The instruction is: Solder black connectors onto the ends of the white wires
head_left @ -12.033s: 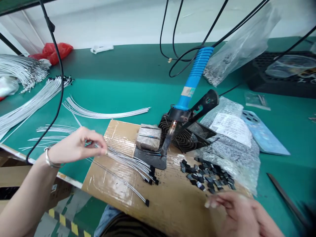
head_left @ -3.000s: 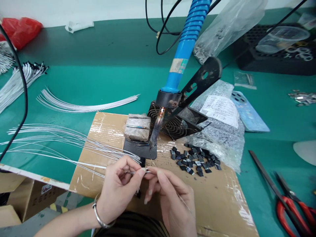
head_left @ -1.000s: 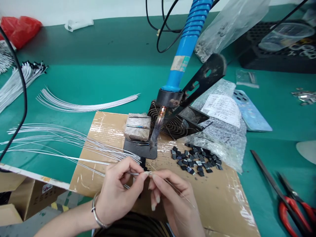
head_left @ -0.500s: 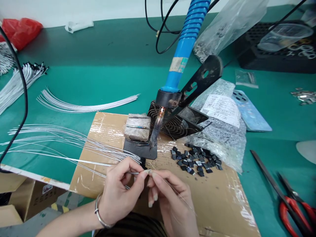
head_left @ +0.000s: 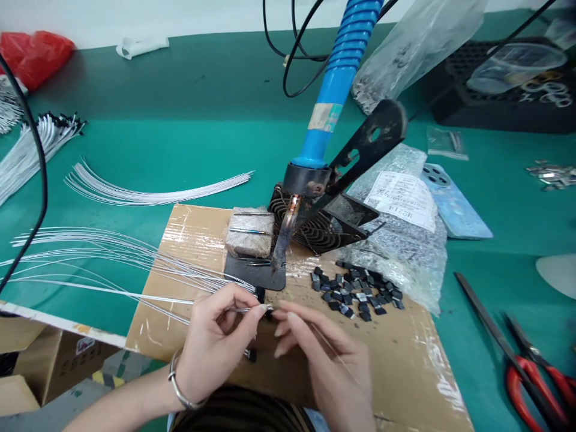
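My left hand (head_left: 215, 342), with a silver bangle on the wrist, pinches the end of a thin white wire (head_left: 135, 294) between thumb and forefinger. My right hand (head_left: 328, 359) meets it fingertip to fingertip, pinching something small at that wire end, and a fine strand trails back over its fingers. Both hands hover over a taped cardboard sheet (head_left: 405, 360). Just beyond them a blue-handled soldering iron (head_left: 333, 96) rests in its black stand (head_left: 364, 150), tip down on a metal plate (head_left: 256, 276). A heap of small black parts (head_left: 357, 294) lies right of the hands.
More white wires (head_left: 148, 193) fan out on the green bench at left. A sponge block (head_left: 249, 233) and a fan grille (head_left: 310, 231) sit behind the plate. Plastic bags (head_left: 405, 240), a phone (head_left: 454, 201) and red-handled scissors (head_left: 535, 375) lie to the right. Black cables (head_left: 297, 54) hang overhead.
Twelve seconds ago my hands were apart, the left reaching into the wires. Since then they have come together over the cardboard. In the last half second my right fingers have spread slightly.
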Demonstrator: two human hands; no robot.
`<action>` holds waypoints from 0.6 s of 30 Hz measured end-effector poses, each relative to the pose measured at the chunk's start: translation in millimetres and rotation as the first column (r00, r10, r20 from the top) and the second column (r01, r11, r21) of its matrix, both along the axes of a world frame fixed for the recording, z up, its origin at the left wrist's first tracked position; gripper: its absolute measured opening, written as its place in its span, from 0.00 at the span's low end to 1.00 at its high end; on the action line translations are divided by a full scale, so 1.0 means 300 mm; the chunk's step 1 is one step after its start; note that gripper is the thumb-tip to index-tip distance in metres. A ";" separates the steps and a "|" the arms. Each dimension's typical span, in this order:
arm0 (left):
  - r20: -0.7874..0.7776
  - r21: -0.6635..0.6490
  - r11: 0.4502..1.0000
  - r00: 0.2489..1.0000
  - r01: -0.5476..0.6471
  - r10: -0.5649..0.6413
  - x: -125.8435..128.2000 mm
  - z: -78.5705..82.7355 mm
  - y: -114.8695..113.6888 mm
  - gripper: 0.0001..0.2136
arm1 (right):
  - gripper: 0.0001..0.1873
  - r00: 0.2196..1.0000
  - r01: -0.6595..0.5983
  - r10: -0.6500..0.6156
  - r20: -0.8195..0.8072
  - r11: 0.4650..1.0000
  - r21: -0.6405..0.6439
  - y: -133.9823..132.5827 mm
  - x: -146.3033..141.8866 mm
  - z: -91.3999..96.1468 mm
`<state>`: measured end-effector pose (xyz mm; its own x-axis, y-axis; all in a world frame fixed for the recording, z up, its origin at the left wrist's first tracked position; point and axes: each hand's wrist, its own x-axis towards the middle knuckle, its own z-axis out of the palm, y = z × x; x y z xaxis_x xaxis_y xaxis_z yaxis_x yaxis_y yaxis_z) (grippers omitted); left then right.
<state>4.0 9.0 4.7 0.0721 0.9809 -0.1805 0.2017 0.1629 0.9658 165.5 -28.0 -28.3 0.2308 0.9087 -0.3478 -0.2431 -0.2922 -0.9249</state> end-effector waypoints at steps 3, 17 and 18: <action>0.005 -0.015 1.000 1.000 0.001 -0.001 -0.010 0.003 0.014 0.07 | 0.09 0.830 -0.031 -0.089 0.551 0.978 0.205 0.030 0.112 -0.020; -0.032 -0.004 1.000 0.999 -0.003 0.003 -0.006 0.033 0.035 0.07 | 0.04 0.227 -0.527 -0.220 0.949 0.791 0.310 0.113 0.212 -0.054; -0.032 0.011 1.000 0.999 -0.005 0.006 -0.005 0.036 0.039 0.06 | 0.05 0.228 -0.515 -0.221 0.948 0.799 0.310 0.109 0.210 -0.052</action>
